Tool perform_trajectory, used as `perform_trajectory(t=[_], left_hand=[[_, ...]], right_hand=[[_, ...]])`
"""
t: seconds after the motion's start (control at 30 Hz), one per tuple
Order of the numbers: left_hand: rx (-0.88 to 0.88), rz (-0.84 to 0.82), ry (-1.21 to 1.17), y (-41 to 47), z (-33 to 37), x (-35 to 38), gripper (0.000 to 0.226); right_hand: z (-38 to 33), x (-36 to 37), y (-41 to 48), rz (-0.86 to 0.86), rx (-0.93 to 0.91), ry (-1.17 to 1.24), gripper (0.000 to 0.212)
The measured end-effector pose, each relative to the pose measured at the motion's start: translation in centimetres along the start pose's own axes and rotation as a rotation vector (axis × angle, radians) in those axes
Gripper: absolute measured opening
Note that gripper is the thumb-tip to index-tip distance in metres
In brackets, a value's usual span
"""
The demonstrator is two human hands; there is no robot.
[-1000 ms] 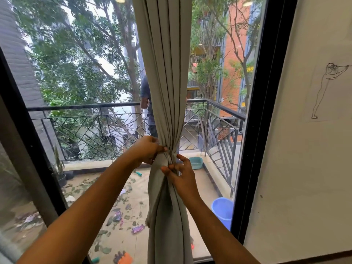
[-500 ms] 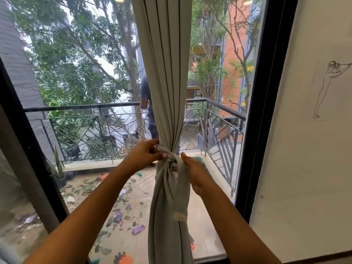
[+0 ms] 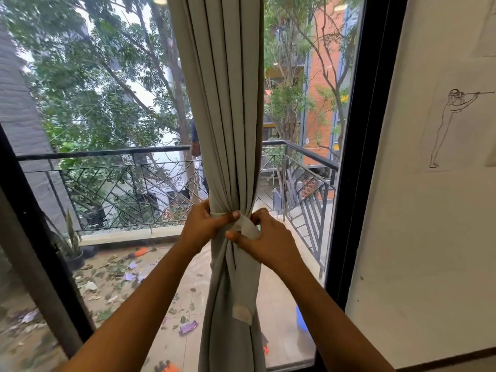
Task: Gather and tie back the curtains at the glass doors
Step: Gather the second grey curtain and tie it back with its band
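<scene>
A grey-beige curtain (image 3: 228,103) hangs gathered into a narrow bunch in front of the glass door (image 3: 107,183). At waist height a matching fabric tie-back strap (image 3: 247,226) wraps the bunch, and its loose end (image 3: 241,314) dangles down the front. My left hand (image 3: 204,226) pinches the strap and curtain from the left, thumb pressed across the front. My right hand (image 3: 265,237) grips the strap from the right, fingers curled on the fabric.
The black door frame (image 3: 357,157) stands just right of the curtain, then a white wall (image 3: 429,237) with a line drawing (image 3: 451,124). Beyond the glass lie a balcony with a black railing (image 3: 107,154), scattered leaves, a blue bucket (image 3: 302,318) and a partly hidden person (image 3: 196,146).
The strap, hanging loose half a second ago, is drawn tighter around the bunch. My right hand has moved up and in to grip it beside my left hand.
</scene>
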State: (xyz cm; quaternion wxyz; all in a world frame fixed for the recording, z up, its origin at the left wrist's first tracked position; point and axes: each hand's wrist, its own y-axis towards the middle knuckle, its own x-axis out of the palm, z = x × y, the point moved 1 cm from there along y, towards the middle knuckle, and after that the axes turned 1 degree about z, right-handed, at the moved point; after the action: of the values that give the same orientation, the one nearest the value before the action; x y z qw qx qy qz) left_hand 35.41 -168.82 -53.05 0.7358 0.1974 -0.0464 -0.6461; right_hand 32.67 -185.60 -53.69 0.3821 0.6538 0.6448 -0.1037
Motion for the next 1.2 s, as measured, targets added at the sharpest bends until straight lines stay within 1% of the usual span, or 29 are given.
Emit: perform_trajectory(t=[0.03, 0.1, 0.13, 0.2, 0.23, 0.3, 0.33, 0.37, 0.4, 0.43, 0.47, 0.53, 0.6, 0.67, 0.7, 0.73, 0.8, 0.83, 0.9, 0.97, 1.1, 1.2], left_hand=[[-0.001, 0.005, -0.004, 0.1, 0.1, 0.1, 0.077], [-0.001, -0.006, 0.003, 0.1, 0.2, 0.3, 0.082], [0.004, -0.007, 0.01, 0.0, 0.3, 0.3, 0.088], [-0.004, -0.016, 0.015, -0.2, 0.4, 0.3, 0.094], [-0.022, -0.024, 0.018, -0.4, 0.4, 0.4, 0.091], [-0.026, -0.047, 0.092, -0.9, 0.8, 0.8, 0.068], [0.009, -0.046, 0.208, -1.1, 0.7, 1.1, 0.054], [0.05, -0.024, 0.361, -1.1, 0.6, 1.2, 0.047], [0.081, 0.016, 0.503, -1.2, 0.7, 1.4, 0.045], [0.093, 0.061, 0.567, -1.3, 0.9, 1.5, 0.046], [0.104, 0.097, 0.557, -1.4, 1.1, 1.5, 0.045], [0.118, 0.152, 0.462, -1.4, 1.2, 1.2, 0.039], [0.139, 0.189, 0.336, -1.8, 1.2, 0.8, 0.032], [0.147, 0.202, 0.232, -2.6, 1.3, 0.9, 0.022], [0.155, 0.187, 0.208, -2.9, 1.4, 1.0, 0.014], [0.167, 0.162, 0.213, -3.3, 1.6, 1.1, 0.006], [0.195, 0.14, 0.229, -3.4, 1.6, 1.4, 0.008], [0.214, 0.158, 0.245, -3.3, 1.6, 1.3, 0.01], [0.264, 0.273, 0.313, -3.0, 1.4, 1.0, 0.019], [0.27, 0.36, 0.342, -2.6, 1.1, 0.8, 0.017], [0.289, 0.342, 0.338, -2.1, 1.0, 0.7, 0.012], [0.275, 0.32, 0.296, -1.9, 1.1, 0.2, 0.015]], right_hand=[[-0.2, 0.0, 0.0, 0.067, -0.043, -0.101, 0.045], [-0.2, -0.4, 0.3, 0.18, -0.093, -0.178, 0.03], [-0.1, -0.7, 0.5, 0.181, -0.116, -0.171, 0.024], [0.5, -0.9, 1.4, 0.075, -0.125, -0.065, 0.018], [1.0, -1.0, 1.9, 0.004, -0.124, 0.015, 0.019], [1.7, -0.9, 2.3, -0.129, -0.107, 0.189, 0.02], [2.1, -0.9, 2.5, -0.183, -0.088, 0.268, 0.02], [2.5, -0.9, 2.6, -0.226, -0.073, 0.333, 0.021], [2.6, -1.0, 2.7, -0.26, -0.064, 0.387, 0.022], [2.8, -0.9, 2.8, -0.281, -0.063, 0.414, 0.022], [2.8, -0.8, 2.9, -0.287, -0.074, 0.428, 0.021], [3.0, -0.5, 3.0, -0.284, -0.095, 0.451, 0.019], [3.2, 0.0, 2.9, -0.234, -0.133, 0.487, 0.021], [3.3, 0.4, 2.5, -0.128, -0.231, 0.433, 0.024], [3.4, 0.6, 2.4, -0.094, -0.305, 0.34, 0.024], [3.4, 0.9, 2.3, -0.08, -0.374, 0.253, 0.025], [3.7, 1.8, 2.3, -0.103, -0.448, 0.17, 0.027], [3.6, 2.0, 2.3, -0.131, -0.444, 0.182, 0.028], [3.4, 1.8, 2.4, -0.179, -0.439, 0.197, 0.032], [3.2, 1.3, 2.6, -0.229, -0.427, 0.173, 0.036], [2.6, -1.6, 3.2, -0.281, -0.347, 0.071, 0.021], [2.4, -5.3, 3.9, -0.238, -0.391, -0.012, 0.017]])
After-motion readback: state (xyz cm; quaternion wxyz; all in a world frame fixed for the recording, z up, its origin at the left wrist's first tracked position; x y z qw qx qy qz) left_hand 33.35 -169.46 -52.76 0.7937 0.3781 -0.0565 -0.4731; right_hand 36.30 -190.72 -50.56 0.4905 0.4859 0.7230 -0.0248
